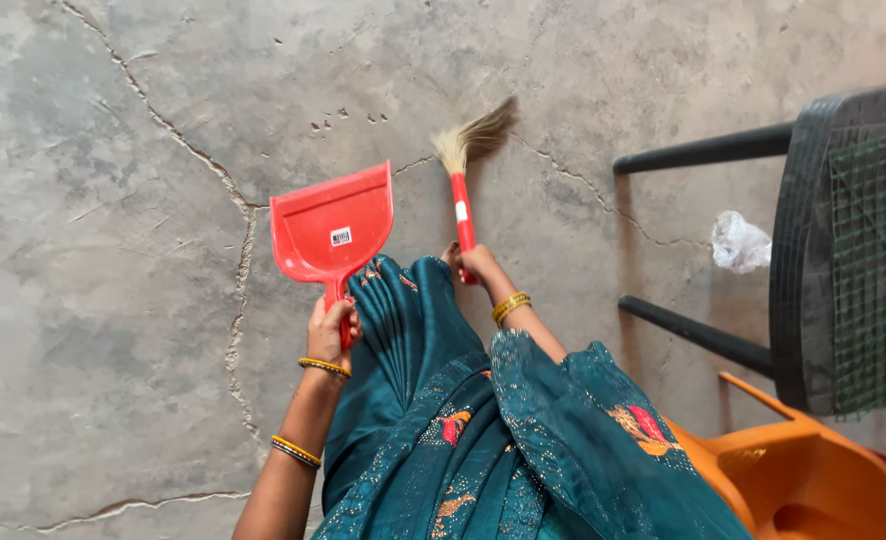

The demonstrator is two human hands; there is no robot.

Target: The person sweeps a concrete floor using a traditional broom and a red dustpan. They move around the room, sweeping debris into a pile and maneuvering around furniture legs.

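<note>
My left hand (329, 325) grips the handle of a red plastic dustpan (331, 227), held just above the cracked grey concrete floor (113, 250) with its open edge pointing away from me. My right hand (476, 262) holds the red handle of a small grass broom (463, 170); its pale bristles touch the floor ahead and fan to the right. The two tools are side by side, about a hand's width apart. Teal embroidered fabric (483, 430) of my clothing hangs between my arms. Both wrists wear yellow bangles.
A black plastic chair (843, 260) stands at the right, its legs reaching left over the floor. A crumpled white plastic scrap (740, 243) lies beside it. An orange plastic chair (793, 470) sits at the lower right. Long cracks run across the concrete on the left.
</note>
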